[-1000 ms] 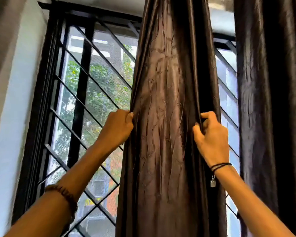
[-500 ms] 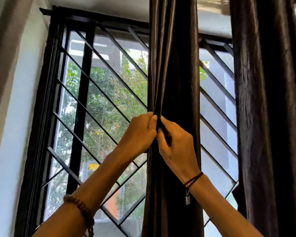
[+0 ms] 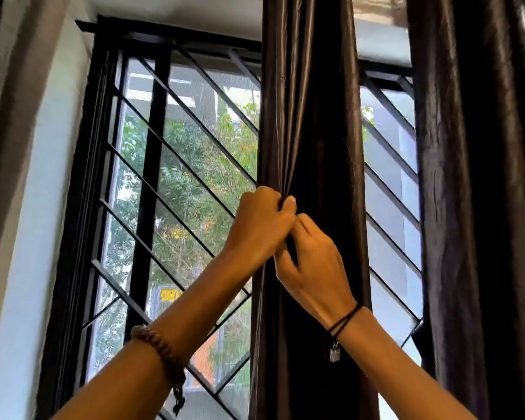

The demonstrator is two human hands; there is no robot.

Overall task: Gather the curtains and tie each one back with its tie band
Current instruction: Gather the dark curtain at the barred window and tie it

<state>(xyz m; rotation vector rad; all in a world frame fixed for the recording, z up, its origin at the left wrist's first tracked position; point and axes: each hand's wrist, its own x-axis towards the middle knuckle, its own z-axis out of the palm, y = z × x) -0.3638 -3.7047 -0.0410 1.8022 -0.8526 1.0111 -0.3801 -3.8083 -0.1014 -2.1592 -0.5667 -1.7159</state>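
Note:
A dark brown satin curtain (image 3: 309, 116) hangs in front of the window, bunched into a narrow column of folds. My left hand (image 3: 259, 225) is closed on the curtain's left edge at mid height. My right hand (image 3: 311, 262) sits just below and to the right, touching the left hand, its fingers pinching folds of the same curtain. A second dark curtain (image 3: 479, 207) hangs loose at the far right. No tie band can be made out.
A black window frame with diagonal grille bars (image 3: 170, 153) stands behind the curtains, trees outside. A pale wall (image 3: 40, 207) lies to the left, with a strip of another curtain (image 3: 9, 86) at the far left edge.
The curtain was spread wide between my hands a second ago. Both hands came together at the middle, and the fabric is now gathered into a narrow bunch, showing more window on each side.

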